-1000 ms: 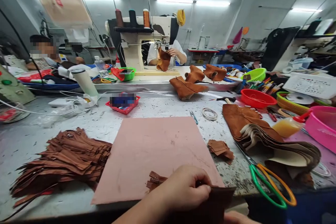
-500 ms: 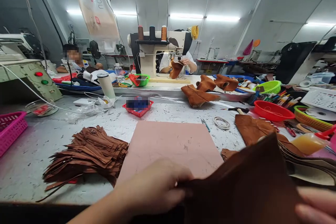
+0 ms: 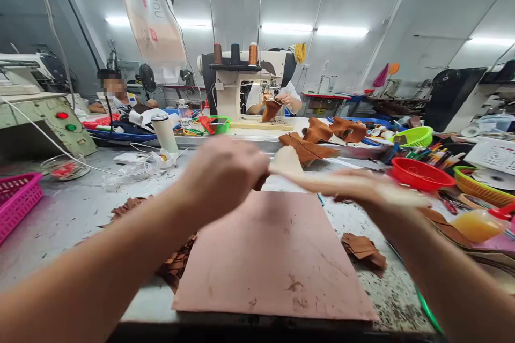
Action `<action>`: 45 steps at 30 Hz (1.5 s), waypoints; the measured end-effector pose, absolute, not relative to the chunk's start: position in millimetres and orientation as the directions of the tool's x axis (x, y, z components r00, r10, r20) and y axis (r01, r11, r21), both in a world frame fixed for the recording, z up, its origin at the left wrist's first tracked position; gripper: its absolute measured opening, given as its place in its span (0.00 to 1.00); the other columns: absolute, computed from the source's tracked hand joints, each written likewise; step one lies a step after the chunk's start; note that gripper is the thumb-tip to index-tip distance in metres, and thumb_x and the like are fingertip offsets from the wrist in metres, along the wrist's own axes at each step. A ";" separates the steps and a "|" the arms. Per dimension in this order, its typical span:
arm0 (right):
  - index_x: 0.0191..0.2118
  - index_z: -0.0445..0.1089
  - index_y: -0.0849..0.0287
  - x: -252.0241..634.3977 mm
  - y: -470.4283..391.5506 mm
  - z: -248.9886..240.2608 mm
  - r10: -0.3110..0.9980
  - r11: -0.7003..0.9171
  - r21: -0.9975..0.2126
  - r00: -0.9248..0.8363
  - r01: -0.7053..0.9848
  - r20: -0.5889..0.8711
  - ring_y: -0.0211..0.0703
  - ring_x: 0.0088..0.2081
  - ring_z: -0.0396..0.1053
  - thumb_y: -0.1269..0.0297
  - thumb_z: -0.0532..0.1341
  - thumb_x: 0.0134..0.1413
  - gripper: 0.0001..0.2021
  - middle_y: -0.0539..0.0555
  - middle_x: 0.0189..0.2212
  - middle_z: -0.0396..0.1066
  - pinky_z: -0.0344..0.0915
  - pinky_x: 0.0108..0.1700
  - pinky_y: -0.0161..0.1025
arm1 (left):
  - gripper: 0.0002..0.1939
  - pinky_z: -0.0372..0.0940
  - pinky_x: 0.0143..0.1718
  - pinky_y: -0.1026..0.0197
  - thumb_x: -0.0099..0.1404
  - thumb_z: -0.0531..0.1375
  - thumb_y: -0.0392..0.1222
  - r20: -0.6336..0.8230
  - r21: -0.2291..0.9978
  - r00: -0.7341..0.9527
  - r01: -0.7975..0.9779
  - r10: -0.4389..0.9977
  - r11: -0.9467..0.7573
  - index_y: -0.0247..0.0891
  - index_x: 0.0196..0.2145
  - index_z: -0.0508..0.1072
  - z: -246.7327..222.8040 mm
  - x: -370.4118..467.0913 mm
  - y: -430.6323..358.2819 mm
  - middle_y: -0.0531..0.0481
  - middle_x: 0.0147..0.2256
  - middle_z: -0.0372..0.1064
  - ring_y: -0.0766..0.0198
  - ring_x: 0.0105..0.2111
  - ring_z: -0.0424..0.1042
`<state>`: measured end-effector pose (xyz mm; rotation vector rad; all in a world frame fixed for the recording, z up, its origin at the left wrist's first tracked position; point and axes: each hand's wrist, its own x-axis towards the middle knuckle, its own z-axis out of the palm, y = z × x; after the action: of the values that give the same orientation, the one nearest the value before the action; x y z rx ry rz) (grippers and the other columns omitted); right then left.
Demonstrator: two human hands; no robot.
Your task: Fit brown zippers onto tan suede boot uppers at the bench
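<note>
My left hand (image 3: 227,171) is closed in a fist over the far part of the pink board (image 3: 273,257), gripping one end of a brown leather piece. The pale underside of this leather piece (image 3: 287,159) faces me, stretched edge-on between both hands. My right hand (image 3: 362,185), smeared by motion, grips its other end, the fingers partly hidden. Left of the board, a bundle of brown leather strips (image 3: 177,268) lies partly behind my left forearm. A small stack of brown leather scraps (image 3: 364,252) rests at the board's right edge.
Sewn brown leather parts (image 3: 308,147) lie beyond my hands, before a sewing machine (image 3: 249,86) where another person works. A red bowl (image 3: 422,171) and a glue bottle (image 3: 480,225) stand right. A pink basket (image 3: 18,201) is far left, a white tumbler (image 3: 164,134) nearer the middle.
Both hands have risen and moved away from me, carrying the leather piece from the lower right to above the board's far edge. Its pale underside now shows.
</note>
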<state>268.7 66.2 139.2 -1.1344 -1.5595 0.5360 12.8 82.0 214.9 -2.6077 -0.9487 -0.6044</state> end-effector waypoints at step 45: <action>0.30 0.57 0.59 170.5 35.2 14.7 0.869 -0.489 -0.822 -0.247 -0.292 -0.429 0.30 0.16 0.49 0.38 0.53 0.39 0.25 0.44 0.15 0.56 0.41 0.17 0.29 | 0.16 0.55 0.49 0.64 0.61 0.50 0.36 0.037 0.552 0.759 0.527 0.651 -0.646 0.46 0.46 0.67 42.5 31.7 93.1 0.56 0.47 0.68 0.66 0.49 0.64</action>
<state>170.5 35.2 14.7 -1.1778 -0.7843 1.8380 31.7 93.1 42.5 -3.4296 -1.2476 -0.4443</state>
